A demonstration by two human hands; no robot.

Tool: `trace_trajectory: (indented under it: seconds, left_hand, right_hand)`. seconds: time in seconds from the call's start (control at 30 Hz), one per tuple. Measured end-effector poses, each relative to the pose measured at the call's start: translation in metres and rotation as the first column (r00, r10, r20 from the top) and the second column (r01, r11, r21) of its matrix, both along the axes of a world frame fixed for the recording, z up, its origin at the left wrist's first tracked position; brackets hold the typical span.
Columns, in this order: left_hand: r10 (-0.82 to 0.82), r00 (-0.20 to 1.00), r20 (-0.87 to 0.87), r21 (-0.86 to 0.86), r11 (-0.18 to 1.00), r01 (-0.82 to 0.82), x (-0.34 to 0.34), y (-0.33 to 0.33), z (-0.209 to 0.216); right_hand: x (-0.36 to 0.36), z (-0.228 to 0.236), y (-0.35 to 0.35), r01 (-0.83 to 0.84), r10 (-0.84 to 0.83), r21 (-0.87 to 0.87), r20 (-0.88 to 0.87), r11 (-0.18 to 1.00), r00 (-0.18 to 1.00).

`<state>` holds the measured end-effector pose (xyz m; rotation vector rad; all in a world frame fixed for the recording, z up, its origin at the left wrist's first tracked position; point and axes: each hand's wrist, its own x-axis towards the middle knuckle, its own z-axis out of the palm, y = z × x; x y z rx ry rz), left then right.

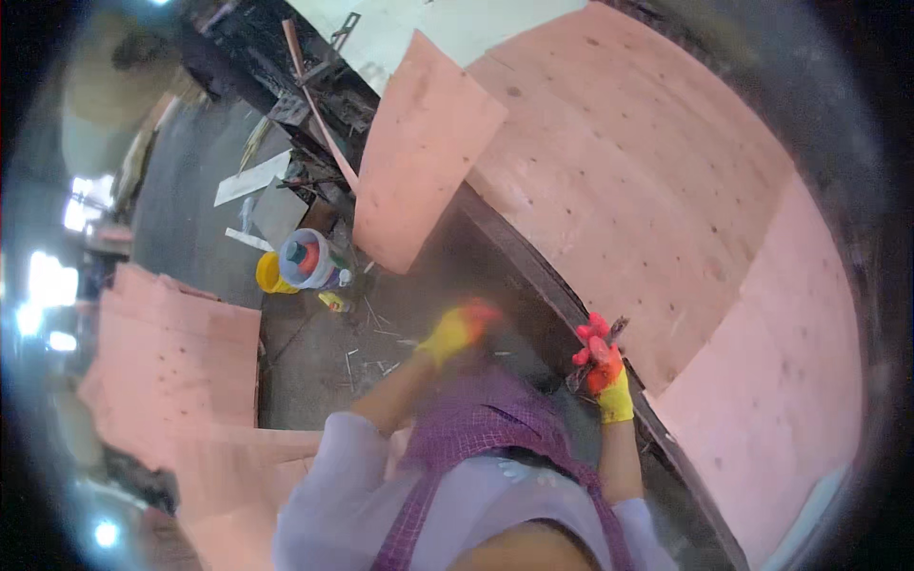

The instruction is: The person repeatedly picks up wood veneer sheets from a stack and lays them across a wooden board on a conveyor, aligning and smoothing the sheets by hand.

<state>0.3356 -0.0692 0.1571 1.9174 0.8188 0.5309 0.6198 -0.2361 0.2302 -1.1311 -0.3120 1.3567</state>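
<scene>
My right hand (600, 360), in a red and yellow glove, is closed round a dark, stick-like object (619, 328) at the near edge of the workbench. Its kind is not clear. My left hand (462, 329), gloved the same way, hangs in front of my purple apron and is smeared by motion, so its fingers cannot be made out. Large pinkish veneer sheets (628, 181) with dark spots cover the bench. A smaller veneer piece (428, 143) overlaps their far left corner and juts past the bench edge.
A dark beam (524, 249) runs along the bench edge. To the left stand a white bucket (303, 259) and a yellow container (272, 274) on the floor, among scattered scraps. More pinkish sheets (190, 352) are stacked at the left.
</scene>
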Motion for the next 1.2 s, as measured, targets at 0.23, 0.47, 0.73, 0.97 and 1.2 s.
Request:
trace_trajectory:
  seconds: [0.23, 0.47, 0.73, 0.97, 1.2]
  left_hand:
    - [0.674, 0.662, 0.329, -0.703, 0.642, -0.305, -0.114, 0.074, -0.006]
    - [0.719, 0.687, 0.103, -0.625, 0.584, -0.517, -0.151, 0.155, 0.024]
    - [0.802, 0.597, -0.009, -0.624, 0.462, -0.630, -0.191, 0.216, 0.043]
    - [0.769, 0.631, -0.100, -0.549, 0.486, -0.679, -0.204, 0.253, -0.042]
    - [0.826, 0.393, 0.403, -0.836, 0.507, -0.209, -0.172, 0.285, -0.064]
  right_hand:
    - [-0.054, 0.025, 0.095, -0.163, 0.167, 0.083, -0.046, 0.983, 0.985]
    - [-0.107, -0.006, 0.291, -0.004, 0.005, 0.025, -0.021, 1.000, 1.000]
    - [-0.104, -0.163, 0.432, 0.110, -0.129, 0.207, 0.083, 0.972, 0.988]
    - [-0.276, 0.055, 0.432, -0.301, 0.141, 0.239, 0.518, 0.923, 0.844]
    - [-0.294, 0.074, 0.464, 0.083, -0.058, 0.147, -0.168, 0.986, 0.984]
